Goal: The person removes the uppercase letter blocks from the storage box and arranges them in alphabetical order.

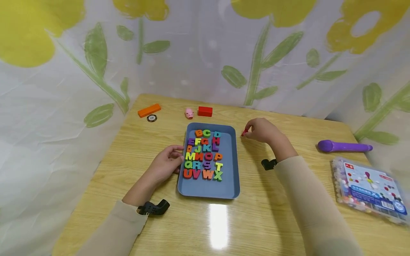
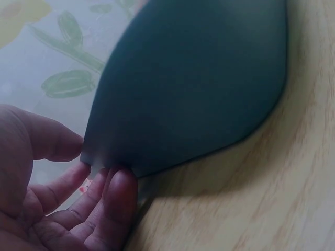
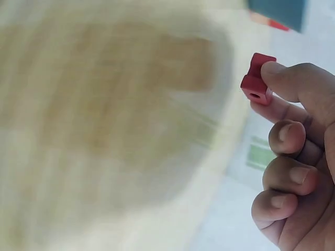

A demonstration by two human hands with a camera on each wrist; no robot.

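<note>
A blue-grey tray holds rows of colourful plastic letters, from B in the top row to X in the bottom row. My left hand grips the tray's left rim, its thumb and fingertips at the edge. In the left wrist view the underside of the tray fills much of the picture above these fingers. Right of the tray, my right hand pinches a small red plastic letter piece between thumb and index finger, close over the table. A notch and a small hole show on it; which letter it is, I cannot tell.
Along the table's back lie an orange bar, a round black token, a pink pig figure and a red block. At the right are a purple stick and a clear case with a printed label. A flowered curtain hangs behind.
</note>
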